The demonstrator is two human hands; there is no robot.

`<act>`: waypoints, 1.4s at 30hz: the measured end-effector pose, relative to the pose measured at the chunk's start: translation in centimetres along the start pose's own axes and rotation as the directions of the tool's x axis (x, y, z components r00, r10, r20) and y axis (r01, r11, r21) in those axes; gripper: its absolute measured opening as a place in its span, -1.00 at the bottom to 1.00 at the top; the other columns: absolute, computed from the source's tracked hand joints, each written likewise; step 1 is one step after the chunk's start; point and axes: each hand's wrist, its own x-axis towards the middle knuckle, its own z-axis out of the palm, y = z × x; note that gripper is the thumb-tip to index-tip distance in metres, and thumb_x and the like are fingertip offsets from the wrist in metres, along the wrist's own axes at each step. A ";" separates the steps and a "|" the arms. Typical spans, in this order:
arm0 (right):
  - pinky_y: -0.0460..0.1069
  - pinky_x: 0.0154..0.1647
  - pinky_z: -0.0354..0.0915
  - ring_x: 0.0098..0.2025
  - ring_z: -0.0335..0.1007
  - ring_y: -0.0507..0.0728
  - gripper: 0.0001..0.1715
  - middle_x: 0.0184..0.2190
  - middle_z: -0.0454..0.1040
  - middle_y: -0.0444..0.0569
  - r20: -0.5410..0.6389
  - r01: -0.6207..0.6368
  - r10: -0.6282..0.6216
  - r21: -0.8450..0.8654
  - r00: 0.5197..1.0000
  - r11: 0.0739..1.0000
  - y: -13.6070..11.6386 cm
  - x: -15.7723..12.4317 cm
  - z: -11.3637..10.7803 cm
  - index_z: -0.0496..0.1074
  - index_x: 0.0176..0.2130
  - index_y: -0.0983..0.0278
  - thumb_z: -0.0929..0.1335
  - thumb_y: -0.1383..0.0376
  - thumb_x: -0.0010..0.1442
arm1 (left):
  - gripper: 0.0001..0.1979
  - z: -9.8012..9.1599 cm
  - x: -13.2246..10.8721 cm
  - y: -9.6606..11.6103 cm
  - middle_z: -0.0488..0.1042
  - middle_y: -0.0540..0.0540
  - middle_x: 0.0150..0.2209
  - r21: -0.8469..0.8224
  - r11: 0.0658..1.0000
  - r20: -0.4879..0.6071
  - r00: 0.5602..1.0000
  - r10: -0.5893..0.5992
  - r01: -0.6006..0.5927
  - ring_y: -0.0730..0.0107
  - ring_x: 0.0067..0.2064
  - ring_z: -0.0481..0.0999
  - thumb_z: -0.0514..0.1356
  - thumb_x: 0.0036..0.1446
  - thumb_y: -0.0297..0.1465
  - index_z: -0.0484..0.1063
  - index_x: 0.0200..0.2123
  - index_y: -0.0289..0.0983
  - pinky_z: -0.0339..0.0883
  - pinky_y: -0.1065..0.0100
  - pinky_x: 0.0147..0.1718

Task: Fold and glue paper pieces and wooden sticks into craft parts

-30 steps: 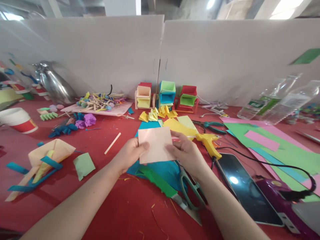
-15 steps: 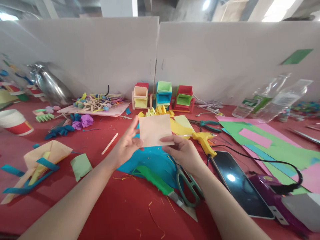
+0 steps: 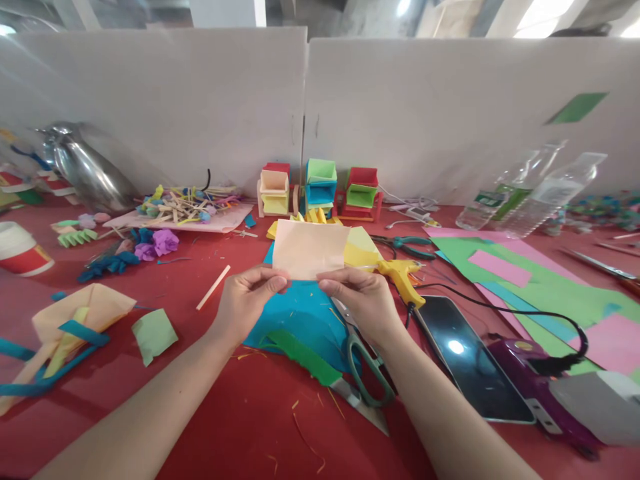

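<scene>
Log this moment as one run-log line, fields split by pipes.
left hand: pinching peach paper by lower edge | right hand: pinching same edge | nearby: blue sheet, green-handled knife, scissors, yellow glue gun

This looks like a craft workshop: beyond the left grip (image 3: 250, 300) and the right grip (image 3: 363, 297) stand small paper models (image 3: 321, 192), backed by white boards (image 3: 425, 120), with a pillar (image 3: 227, 12) and a ceiling light (image 3: 403, 7) of what seems a larger hall showing over them. Just right of the right grip lies a yellow glue gun (image 3: 401, 275), with pliers (image 3: 400, 243) beyond it and coloured sheets (image 3: 555, 267) well to the right. Nearer the wearer than both grips, scissors (image 3: 374, 361) and a green-handled knife (image 3: 307, 359) lie on the red surface (image 3: 225, 417). Left of the left grip lie a green paper scrap (image 3: 155, 335) and, farther beyond, a heap of small sticks (image 3: 183, 209).
</scene>
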 end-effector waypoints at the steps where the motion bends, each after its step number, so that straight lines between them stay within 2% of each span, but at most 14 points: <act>1: -0.04 -0.31 0.29 -0.39 0.41 0.04 -0.93 -0.49 0.55 -0.16 -0.013 -0.022 0.023 0.038 1.000 0.999 0.1 0.0 0.2 0.55 -0.52 0.16 0.48 0.30 -0.17 | -0.87 0.2 -0.2 0.1 0.51 0.01 -0.48 -0.021 0.999 -0.024 0.999 -0.030 0.029 0.47 -0.40 0.48 0.29 -0.06 -0.30 0.54 -0.44 -0.24 0.33 0.44 -0.33; 4: -0.07 -0.35 0.26 -0.45 0.36 -0.01 -0.91 -0.53 0.53 -0.18 -0.062 -0.103 0.113 0.145 0.992 0.984 0.3 0.0 0.7 0.53 -0.54 0.20 0.49 0.30 -0.20 | -0.83 0.9 -0.6 0.3 0.55 -0.01 -0.48 -0.077 0.992 -0.087 0.990 -0.108 0.102 0.45 -0.39 0.51 0.30 -0.08 -0.29 0.51 -0.42 -0.27 0.36 0.42 -0.32; 7: -0.11 -0.44 0.21 -0.53 0.29 -0.06 -0.87 -0.60 0.47 -0.20 -0.093 -0.163 0.186 0.211 0.978 0.964 0.5 -0.1 1.1 0.49 -0.54 0.26 0.49 0.30 -0.19 | -0.80 1.4 -0.8 0.3 0.56 -0.03 -0.46 -0.135 0.983 -0.127 0.982 -0.141 0.124 0.42 -0.39 0.53 0.31 -0.10 -0.30 0.48 -0.40 -0.30 0.39 0.39 -0.32; 14: -0.10 -0.46 0.22 -0.53 0.30 -0.04 -0.82 -0.59 0.43 -0.20 -0.122 -0.124 0.150 0.199 0.981 0.972 0.8 -0.3 1.7 0.42 -0.45 0.28 0.46 0.33 -0.15 | -0.82 1.7 -0.7 0.2 0.52 -0.02 -0.50 -0.105 0.989 -0.167 0.978 -0.125 0.109 0.45 -0.43 0.52 0.30 -0.10 -0.36 0.40 -0.44 -0.33 0.40 0.41 -0.37; 17: -0.09 -0.42 0.24 -0.52 0.32 -0.04 -0.89 -0.60 0.42 -0.21 -0.142 -0.083 0.107 0.168 0.984 0.982 0.9 -0.3 1.8 0.42 -0.50 0.27 0.44 0.38 -0.14 | -0.78 1.9 -0.7 0.3 0.47 0.06 -0.54 -0.155 0.984 -0.186 0.976 -0.112 0.083 0.45 -0.46 0.52 0.31 -0.12 -0.42 0.30 -0.43 -0.29 0.39 0.42 -0.40; 19: -0.09 -0.40 0.25 -0.50 0.33 -0.03 -0.94 -0.60 0.43 -0.20 -0.128 -0.099 0.117 0.140 0.985 0.985 0.9 -0.2 1.8 0.46 -0.50 0.27 0.41 0.39 -0.13 | -0.74 2.0 -0.6 0.3 0.43 0.10 -0.58 -0.198 0.976 -0.188 0.974 -0.128 0.090 0.45 -0.48 0.52 0.31 -0.15 -0.46 0.23 -0.43 -0.26 0.38 0.43 -0.43; 22: -0.08 -0.39 0.28 -0.50 0.37 -0.03 -0.90 -0.57 0.48 -0.17 -0.077 -0.173 0.184 0.131 0.980 0.976 0.9 -0.1 1.4 0.52 -0.46 0.26 0.40 0.37 -0.13 | -0.72 2.0 -0.4 0.4 0.41 0.10 -0.59 -0.264 0.951 -0.156 0.966 -0.208 0.162 0.43 -0.48 0.52 0.29 -0.18 -0.49 0.20 -0.45 -0.26 0.37 0.43 -0.44; 26: -0.07 -0.41 0.30 -0.51 0.40 -0.02 -0.85 -0.57 0.50 -0.14 -0.039 -0.248 0.257 0.154 0.966 0.956 0.9 0.2 0.6 0.54 -0.44 0.27 0.41 0.35 -0.16 | -0.73 1.0 0.4 0.1 0.43 0.06 -0.57 -0.267 0.927 -0.088 0.951 -0.295 0.263 0.39 -0.47 0.52 0.27 -0.21 -0.49 0.22 -0.42 -0.27 0.37 0.39 -0.45; 29: -0.06 -0.38 0.32 -0.51 0.40 -0.02 -0.84 -0.58 0.49 -0.14 -0.102 -0.235 0.255 0.173 0.962 0.956 1.2 0.6 -0.3 0.54 -0.44 0.28 0.43 0.33 -0.17 | -0.73 -0.7 1.5 -0.4 0.43 0.06 -0.54 -0.205 0.959 -0.181 0.955 -0.234 0.196 0.44 -0.48 0.50 0.29 -0.20 -0.42 0.27 -0.39 -0.29 0.36 0.40 -0.45; 31: -0.05 -0.34 0.33 -0.50 0.40 -0.01 -0.83 -0.57 0.49 -0.15 -0.155 -0.208 0.238 0.190 0.959 0.960 1.3 0.9 -0.9 0.54 -0.44 0.27 0.44 0.32 -0.18 | -0.72 -1.9 2.2 -0.7 0.41 0.06 -0.54 -0.175 0.968 -0.206 0.955 -0.213 0.178 0.49 -0.48 0.47 0.32 -0.21 -0.36 0.33 -0.41 -0.32 0.34 0.43 -0.46; 33: -0.03 -0.31 0.33 -0.49 0.41 0.00 -0.82 -0.58 0.49 -0.15 -0.182 -0.184 0.220 0.195 0.959 0.963 1.3 1.1 -1.4 0.53 -0.44 0.27 0.46 0.31 -0.19 | -0.72 -2.7 2.6 -0.8 0.40 0.05 -0.56 -0.158 0.966 -0.165 0.959 -0.230 0.204 0.52 -0.51 0.43 0.34 -0.23 -0.33 0.38 -0.43 -0.33 0.30 0.47 -0.50; 37: -0.01 -0.29 0.33 -0.50 0.39 -0.01 -0.82 -0.58 0.49 -0.16 -0.181 -0.153 0.189 0.194 0.965 0.969 1.0 1.3 -1.8 0.53 -0.44 0.28 0.46 0.31 -0.19 | -0.70 -3.0 2.4 -0.4 0.37 0.04 -0.58 -0.267 0.925 0.040 0.962 -0.269 0.269 0.57 -0.57 0.34 0.32 -0.18 -0.20 0.41 -0.50 -0.32 0.19 0.51 -0.59; 40: -0.03 -0.29 0.33 -0.48 0.39 -0.02 -0.84 -0.57 0.50 -0.16 -0.177 -0.138 0.174 0.197 0.969 0.971 0.9 1.2 -1.7 0.53 -0.44 0.27 0.45 0.32 -0.17 | -0.56 -2.6 2.0 0.1 0.26 0.08 -0.66 -0.389 0.869 0.185 0.950 -0.250 0.305 0.62 -0.65 0.23 0.22 -0.10 -0.02 0.31 -0.65 -0.30 0.05 0.52 -0.68; 42: -0.04 -0.28 0.33 -0.47 0.39 -0.02 -0.85 -0.57 0.50 -0.16 -0.180 -0.136 0.172 0.200 0.969 0.970 1.0 1.1 -1.5 0.53 -0.44 0.26 0.45 0.32 -0.16 | -0.51 -2.4 1.8 0.2 0.16 0.10 -0.71 -0.427 0.845 0.241 0.941 -0.236 0.321 0.65 -0.69 0.14 0.19 -0.06 -0.03 0.22 -0.72 -0.30 -0.04 0.52 -0.71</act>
